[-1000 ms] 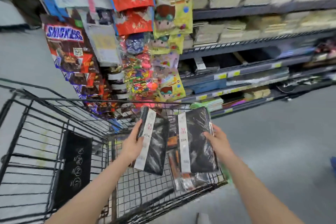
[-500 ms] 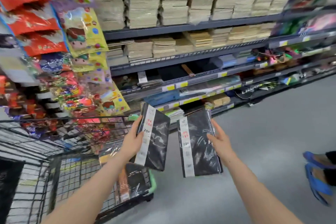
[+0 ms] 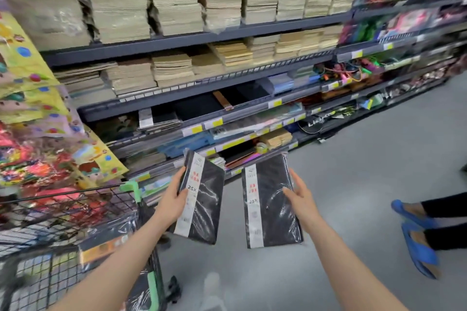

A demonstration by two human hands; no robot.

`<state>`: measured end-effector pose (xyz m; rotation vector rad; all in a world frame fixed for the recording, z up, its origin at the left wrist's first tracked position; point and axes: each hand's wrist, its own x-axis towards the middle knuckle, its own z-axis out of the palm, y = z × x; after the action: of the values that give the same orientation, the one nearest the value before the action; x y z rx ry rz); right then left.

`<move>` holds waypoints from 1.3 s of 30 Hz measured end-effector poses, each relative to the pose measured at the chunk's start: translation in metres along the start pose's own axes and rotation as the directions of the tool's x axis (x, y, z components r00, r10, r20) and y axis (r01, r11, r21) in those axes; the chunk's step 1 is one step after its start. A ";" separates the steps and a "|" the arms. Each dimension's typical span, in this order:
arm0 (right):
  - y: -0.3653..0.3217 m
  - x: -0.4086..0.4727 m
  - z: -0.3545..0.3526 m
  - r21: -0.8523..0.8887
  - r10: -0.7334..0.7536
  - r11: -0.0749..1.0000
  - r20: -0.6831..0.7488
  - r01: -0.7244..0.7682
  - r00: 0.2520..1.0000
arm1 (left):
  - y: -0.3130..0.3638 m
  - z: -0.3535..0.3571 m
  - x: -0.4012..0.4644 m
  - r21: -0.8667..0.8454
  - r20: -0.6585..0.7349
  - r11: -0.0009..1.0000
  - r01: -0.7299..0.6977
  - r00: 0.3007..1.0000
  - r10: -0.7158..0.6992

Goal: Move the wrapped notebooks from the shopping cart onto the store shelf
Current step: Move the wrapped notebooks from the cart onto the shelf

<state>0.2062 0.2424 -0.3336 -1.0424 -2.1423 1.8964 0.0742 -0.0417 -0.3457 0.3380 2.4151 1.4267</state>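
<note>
Holding | left notebook (image 3: 202, 197) in left hand (image 3: 174, 199) | right notebook (image 3: 271, 203) in right hand (image 3: 299, 195)

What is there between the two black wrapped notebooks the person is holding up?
Nothing. In the head view, the left notebook and the right notebook are apart, and only bare grey floor shows through the gap.
</note>
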 end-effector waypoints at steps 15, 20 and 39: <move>-0.099 0.181 0.040 0.007 -0.030 1.000 0.131 0.029 0.991 | -0.001 -0.018 0.160 -0.028 -0.140 0.995 0.092 0.986 -0.095; -0.123 0.240 0.061 0.040 0.002 0.999 0.201 -0.010 0.980 | -0.015 -0.028 0.181 -0.053 -0.224 0.991 0.127 0.965 -0.135; -0.138 0.407 0.193 0.001 0.182 0.977 0.503 -0.212 0.845 | -0.049 0.043 0.163 -0.235 -0.586 0.889 0.394 0.672 -0.452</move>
<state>-0.2566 0.3010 -0.3966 -0.8532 -2.2772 2.5504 -0.0617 0.0281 -0.4323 -0.8253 2.6292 1.5726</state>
